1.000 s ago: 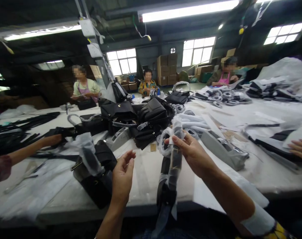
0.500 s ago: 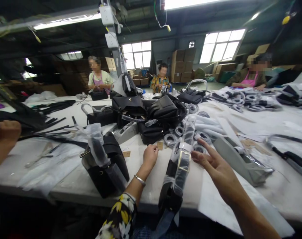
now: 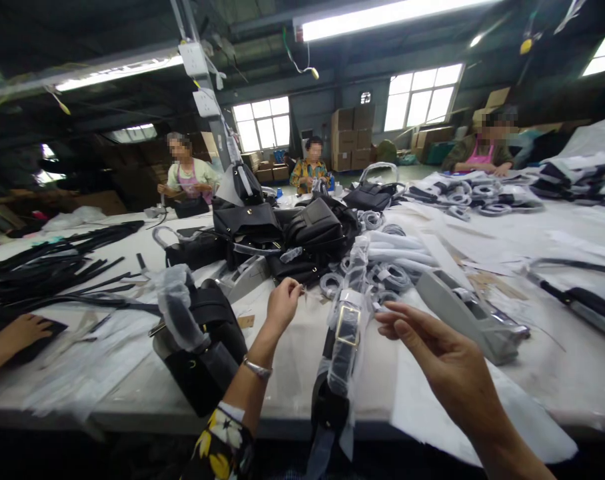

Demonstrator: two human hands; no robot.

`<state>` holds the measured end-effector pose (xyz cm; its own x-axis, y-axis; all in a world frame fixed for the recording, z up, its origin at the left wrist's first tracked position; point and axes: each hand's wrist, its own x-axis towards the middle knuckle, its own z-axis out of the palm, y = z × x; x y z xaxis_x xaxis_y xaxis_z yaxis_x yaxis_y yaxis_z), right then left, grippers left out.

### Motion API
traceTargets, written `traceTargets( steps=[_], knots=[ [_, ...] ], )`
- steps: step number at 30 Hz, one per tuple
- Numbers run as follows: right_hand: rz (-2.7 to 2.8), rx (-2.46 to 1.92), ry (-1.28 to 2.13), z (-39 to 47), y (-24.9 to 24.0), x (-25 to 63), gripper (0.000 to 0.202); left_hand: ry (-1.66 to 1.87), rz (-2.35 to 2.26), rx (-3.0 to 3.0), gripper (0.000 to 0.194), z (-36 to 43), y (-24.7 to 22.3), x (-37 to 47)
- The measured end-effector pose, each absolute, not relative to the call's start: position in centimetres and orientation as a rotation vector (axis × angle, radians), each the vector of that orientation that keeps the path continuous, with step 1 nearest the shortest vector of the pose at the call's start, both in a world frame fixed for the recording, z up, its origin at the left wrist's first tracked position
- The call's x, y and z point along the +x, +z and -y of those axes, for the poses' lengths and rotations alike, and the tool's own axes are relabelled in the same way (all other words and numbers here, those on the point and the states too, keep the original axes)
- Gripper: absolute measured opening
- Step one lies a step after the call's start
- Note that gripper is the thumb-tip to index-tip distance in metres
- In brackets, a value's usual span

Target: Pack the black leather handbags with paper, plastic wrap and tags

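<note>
My left hand [image 3: 283, 305], with a bracelet at the wrist, is pinched closed above the table. Something small shows at its fingertips, too small to make out. My right hand [image 3: 440, 350] has its fingers stretched out beside a black bag [image 3: 330, 400] that hangs over the table's front edge. A plastic-wrapped strap with a gold square buckle [image 3: 349, 325] runs up from that bag; the right fingertips are close to it, apparently not gripping. To the left of my left arm stands another black bag [image 3: 205, 333] with a plastic-wrapped handle [image 3: 175, 307].
Black bags [image 3: 302, 230] are heaped ahead, with wrapped coiled straps [image 3: 390, 277] beside them. A grey stapler-like tool [image 3: 467, 313] lies right. Black strips [image 3: 47, 267] cover the left side, near a co-worker's hand [image 3: 25, 337]. Several people [image 3: 310, 167] sit across the table [image 3: 282, 393].
The view has turned slightly right. My left hand has lifted off the table, and my right hand has drawn a little away from the buckled strap. The co-worker's hand at left has come down.
</note>
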<state>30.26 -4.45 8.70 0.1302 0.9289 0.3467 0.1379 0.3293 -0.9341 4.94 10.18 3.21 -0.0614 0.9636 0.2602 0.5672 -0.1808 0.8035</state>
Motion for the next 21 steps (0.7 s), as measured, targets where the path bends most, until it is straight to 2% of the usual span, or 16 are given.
traceTargets(
  steps=[4,8,14,21],
  knots=[
    [1.395,-0.924,0.743,3.3,10.5,28.6,0.026,1.352,-1.315,1.733,0.024,-7.6,9.6,4.5],
    [1.557,-0.782,0.67,1.6,12.8,26.6,0.028,1.423,-1.092,1.717,0.03,-4.7,15.1,4.7],
    [1.714,-0.687,0.516,-0.1,15.4,24.3,0.037,1.518,-0.757,1.506,0.015,-2.0,19.7,5.2],
    [1.626,-0.531,1.06,-0.1,15.8,23.6,0.044,1.422,-0.594,1.387,0.011,-1.3,20.7,6.0]
  ],
)
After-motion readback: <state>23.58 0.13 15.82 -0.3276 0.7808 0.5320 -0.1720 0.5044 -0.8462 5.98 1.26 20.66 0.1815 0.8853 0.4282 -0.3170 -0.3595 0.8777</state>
